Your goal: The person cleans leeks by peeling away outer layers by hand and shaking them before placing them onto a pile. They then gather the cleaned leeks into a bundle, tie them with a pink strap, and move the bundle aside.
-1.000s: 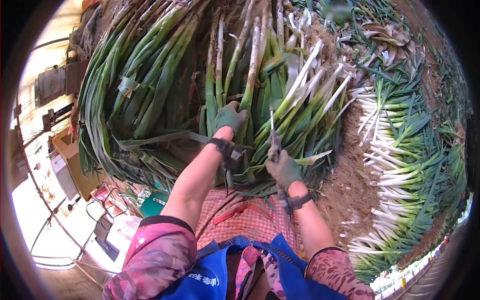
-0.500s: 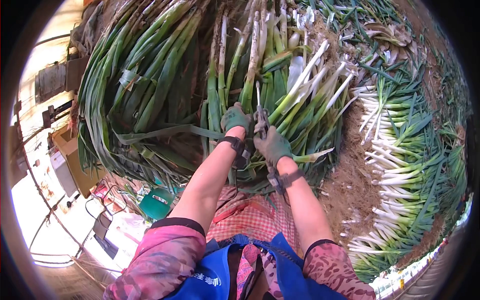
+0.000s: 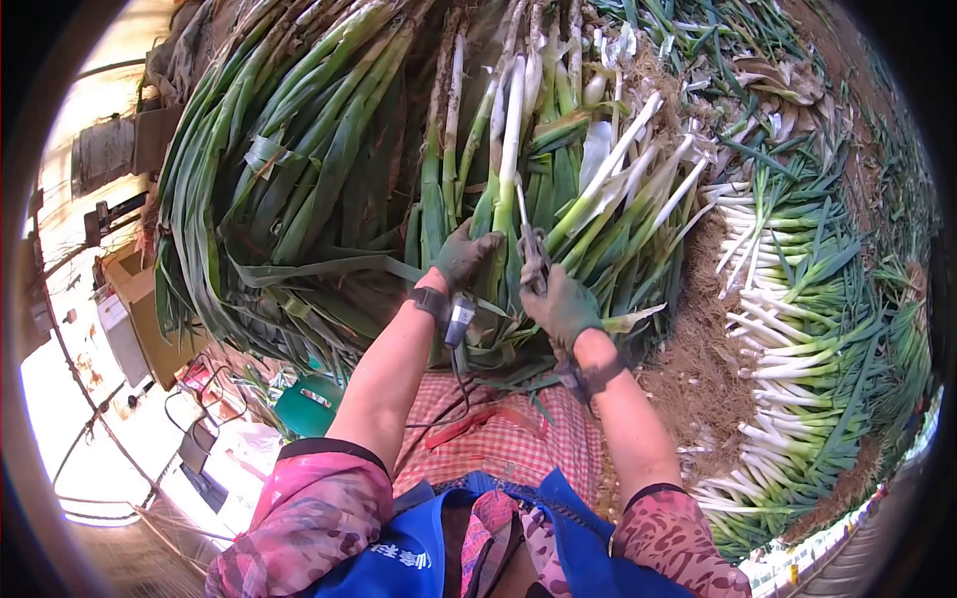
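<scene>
My left hand (image 3: 466, 255), in a dirty green glove, is closed at the leafy lower part of a green onion (image 3: 512, 120), with a finger or thumb across the leaves. This onion's upper stalk shows clean and white. My right hand (image 3: 564, 307), gloved too, grips an air blow gun (image 3: 533, 251) whose thin metal nozzle points up beside that stalk. Around both hands lies a heap of long green onions (image 3: 339, 130), some with brown, soil-covered stalks. Paler stalks (image 3: 623, 149) lean to the right of the nozzle.
A long row of white-stalked onions (image 3: 788, 359) curves down the right side. Between it and the heap lies a strip of brown roots and debris (image 3: 703, 369). A green plastic object (image 3: 307, 406), a cardboard box (image 3: 145, 309) and a wire-framed item (image 3: 204, 429) are on the left.
My left hand has turned and moved slightly down and left; my right hand with the blow gun has shifted a little right and down. A clean white stalk now shows near the nozzle.
</scene>
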`<control>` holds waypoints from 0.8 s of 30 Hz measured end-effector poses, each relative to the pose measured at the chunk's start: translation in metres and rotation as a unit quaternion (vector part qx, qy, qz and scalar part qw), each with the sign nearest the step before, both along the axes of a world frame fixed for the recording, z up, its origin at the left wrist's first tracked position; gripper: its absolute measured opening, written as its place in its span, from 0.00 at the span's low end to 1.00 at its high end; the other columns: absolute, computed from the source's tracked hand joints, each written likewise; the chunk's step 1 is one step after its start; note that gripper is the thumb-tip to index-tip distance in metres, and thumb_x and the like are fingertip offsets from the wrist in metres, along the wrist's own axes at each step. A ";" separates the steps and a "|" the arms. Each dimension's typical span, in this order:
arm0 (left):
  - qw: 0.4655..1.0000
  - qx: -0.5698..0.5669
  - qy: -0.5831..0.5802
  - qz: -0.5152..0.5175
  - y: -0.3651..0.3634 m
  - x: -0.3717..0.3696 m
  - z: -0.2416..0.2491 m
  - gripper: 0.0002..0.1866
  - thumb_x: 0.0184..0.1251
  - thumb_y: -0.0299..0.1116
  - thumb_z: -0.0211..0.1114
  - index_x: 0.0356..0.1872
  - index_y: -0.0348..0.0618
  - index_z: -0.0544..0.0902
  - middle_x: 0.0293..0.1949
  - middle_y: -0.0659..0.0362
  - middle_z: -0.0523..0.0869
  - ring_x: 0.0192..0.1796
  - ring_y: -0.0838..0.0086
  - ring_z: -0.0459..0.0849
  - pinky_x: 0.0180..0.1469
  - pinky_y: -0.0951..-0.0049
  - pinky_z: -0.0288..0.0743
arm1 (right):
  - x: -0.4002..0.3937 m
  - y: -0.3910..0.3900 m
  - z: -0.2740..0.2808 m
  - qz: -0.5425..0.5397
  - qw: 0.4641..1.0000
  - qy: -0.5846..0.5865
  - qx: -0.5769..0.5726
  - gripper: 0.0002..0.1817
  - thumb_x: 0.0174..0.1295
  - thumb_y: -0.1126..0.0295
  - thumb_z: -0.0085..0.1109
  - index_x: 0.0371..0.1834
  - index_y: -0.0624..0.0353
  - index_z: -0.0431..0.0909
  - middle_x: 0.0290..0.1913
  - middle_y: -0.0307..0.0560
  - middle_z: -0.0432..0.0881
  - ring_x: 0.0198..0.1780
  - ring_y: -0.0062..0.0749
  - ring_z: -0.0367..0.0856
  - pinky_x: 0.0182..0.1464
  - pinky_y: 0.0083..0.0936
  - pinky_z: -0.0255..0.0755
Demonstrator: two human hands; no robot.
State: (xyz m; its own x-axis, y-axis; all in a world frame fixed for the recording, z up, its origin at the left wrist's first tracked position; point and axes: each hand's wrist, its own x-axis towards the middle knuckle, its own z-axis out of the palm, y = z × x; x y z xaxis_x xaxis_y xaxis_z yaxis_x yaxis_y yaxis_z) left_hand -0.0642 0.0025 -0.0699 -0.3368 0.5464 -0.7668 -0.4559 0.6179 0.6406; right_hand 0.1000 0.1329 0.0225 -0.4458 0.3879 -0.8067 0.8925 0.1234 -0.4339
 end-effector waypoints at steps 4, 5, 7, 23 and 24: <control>0.997 -0.011 -0.070 0.043 -0.001 0.015 0.015 0.29 0.62 0.48 0.70 0.55 0.35 0.77 0.46 0.57 0.85 0.44 0.75 0.82 0.49 0.69 0.80 | -0.019 0.013 -0.012 -0.017 1.000 -0.004 0.010 0.27 0.57 0.49 0.58 0.48 0.62 0.75 0.45 0.68 0.83 0.52 0.60 0.82 0.56 0.42 0.74; 0.995 -0.003 -0.081 0.052 -0.003 0.019 0.016 0.29 0.62 0.48 0.70 0.55 0.35 0.77 0.46 0.57 0.85 0.44 0.75 0.82 0.49 0.70 0.79 | -0.033 0.025 -0.019 0.010 0.999 -0.012 0.028 0.27 0.56 0.50 0.58 0.49 0.62 0.75 0.46 0.68 0.83 0.52 0.60 0.81 0.57 0.43 0.74; 0.992 0.011 -0.103 0.068 -0.008 0.027 0.016 0.28 0.63 0.48 0.70 0.55 0.35 0.77 0.46 0.58 0.85 0.44 0.75 0.82 0.49 0.70 0.79 | -0.065 0.051 -0.025 -0.009 0.999 -0.014 0.037 0.27 0.54 0.51 0.60 0.50 0.62 0.76 0.50 0.66 0.83 0.54 0.60 0.81 0.59 0.42 0.73; 0.987 0.019 -0.137 0.079 -0.027 0.056 0.028 0.26 0.63 0.44 0.71 0.54 0.36 0.76 0.44 0.60 0.84 0.44 0.77 0.81 0.49 0.73 0.77 | -0.081 0.076 -0.019 0.078 0.997 -0.013 0.018 0.33 0.53 0.50 0.60 0.55 0.67 0.74 0.53 0.69 0.81 0.58 0.58 0.80 0.62 0.39 0.71; 0.988 0.028 -0.133 0.077 -0.025 0.062 0.031 0.25 0.64 0.43 0.71 0.54 0.36 0.76 0.44 0.60 0.85 0.44 0.78 0.82 0.49 0.74 0.77 | -0.078 0.072 -0.034 0.060 0.998 -0.001 0.030 0.34 0.53 0.48 0.61 0.53 0.68 0.75 0.51 0.67 0.82 0.56 0.57 0.81 0.61 0.39 0.71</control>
State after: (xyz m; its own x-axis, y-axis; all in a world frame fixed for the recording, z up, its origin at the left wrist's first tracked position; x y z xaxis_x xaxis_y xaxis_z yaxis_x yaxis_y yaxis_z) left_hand -0.0019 -0.0225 -0.0391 -0.2089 0.5495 -0.8089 -0.6987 0.4949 0.5167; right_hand 0.0217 0.2048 -0.0115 -0.4897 0.3786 -0.7854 0.8709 0.2549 -0.4202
